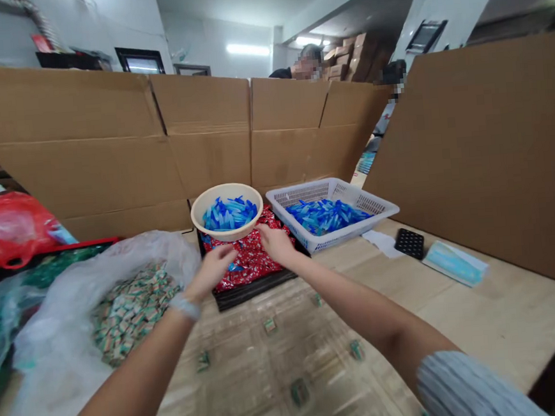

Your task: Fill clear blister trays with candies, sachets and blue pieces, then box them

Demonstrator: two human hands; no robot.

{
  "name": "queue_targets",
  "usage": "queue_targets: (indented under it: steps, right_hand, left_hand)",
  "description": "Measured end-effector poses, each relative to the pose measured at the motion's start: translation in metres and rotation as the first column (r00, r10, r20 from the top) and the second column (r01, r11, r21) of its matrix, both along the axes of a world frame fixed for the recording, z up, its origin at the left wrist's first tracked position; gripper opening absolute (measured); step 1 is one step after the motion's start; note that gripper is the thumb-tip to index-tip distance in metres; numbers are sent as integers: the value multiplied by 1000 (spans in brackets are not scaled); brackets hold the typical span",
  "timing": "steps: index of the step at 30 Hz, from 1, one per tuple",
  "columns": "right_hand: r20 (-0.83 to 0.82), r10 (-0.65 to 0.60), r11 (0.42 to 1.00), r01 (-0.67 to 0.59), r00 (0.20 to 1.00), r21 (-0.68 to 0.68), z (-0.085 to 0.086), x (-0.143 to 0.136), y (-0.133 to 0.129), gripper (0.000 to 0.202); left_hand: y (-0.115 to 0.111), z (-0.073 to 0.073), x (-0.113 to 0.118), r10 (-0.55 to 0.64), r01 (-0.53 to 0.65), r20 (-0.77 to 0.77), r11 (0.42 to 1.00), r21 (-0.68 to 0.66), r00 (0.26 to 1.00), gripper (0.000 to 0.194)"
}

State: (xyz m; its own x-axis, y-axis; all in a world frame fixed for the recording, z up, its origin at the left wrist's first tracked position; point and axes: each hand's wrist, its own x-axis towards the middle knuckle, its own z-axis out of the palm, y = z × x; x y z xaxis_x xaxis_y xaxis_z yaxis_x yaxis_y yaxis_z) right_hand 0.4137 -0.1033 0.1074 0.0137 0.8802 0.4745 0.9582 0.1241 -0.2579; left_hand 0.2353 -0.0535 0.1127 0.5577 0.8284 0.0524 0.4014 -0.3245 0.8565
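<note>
My left hand (pixel 214 272) reaches over the left part of a black tray (pixel 255 290) filled with red patterned packets (pixel 257 256). Its fingers are bent and smeared, and whether they hold anything is unclear. At the right side of the same packets is my right hand (pixel 275 243), its fingertips close to the rim of a cream bowl (pixel 228 235) of blue pieces. What lies between those fingers is hidden. Nearer to me, a clear plastic sheet (pixel 243 377) has several small green and white packets (pixel 270 325) spaced out on it.
A white basket (pixel 277 201) of blue pieces stands right of the bowl. On the left, a plastic bag (pixel 57 334) holds many small packets. A black object (pixel 410 243) and a blue mask (pixel 455 263) lie at right. Cardboard walls (pixel 210 155) rise behind; a person (pixel 307 63) is beyond.
</note>
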Motion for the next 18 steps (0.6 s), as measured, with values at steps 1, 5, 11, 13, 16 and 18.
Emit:
queue_targets:
  steps: [1, 5, 11, 13, 16, 18]
  right_hand:
    - [4, -100, 992, 99, 995, -82, -5, 22, 7, 39]
    - [86, -276, 880, 288, 957, -377, -21, 65, 46, 44]
    - [94, -284, 835, 294, 954, -466, -54, 62, 97, 54]
    - [70, -268, 839, 269, 961, -473, -61, 62, 98, 41]
    - [20, -268, 852, 247, 963, -461, -59, 74, 87, 30]
    - [-151, -284, 884, 198, 947, -423, -53, 84, 77, 29]
  left_hand:
    - [5, -11, 27, -64, 84, -164, 989, 119, 984, 54]
    - [11, -44, 109, -38, 107, -388, 982, 158, 921, 72]
    - [2, -62, 116, -4, 139, -641, 977, 161, 767, 51]
    - [12, -59, 97, -19, 129, -602, 982, 140, 798, 37]
    - [34, -53, 63, -7, 87, -532, 988, 125, 847, 32]
    - [46, -48, 45, 4, -10, -328, 1000, -17, 945, 30]
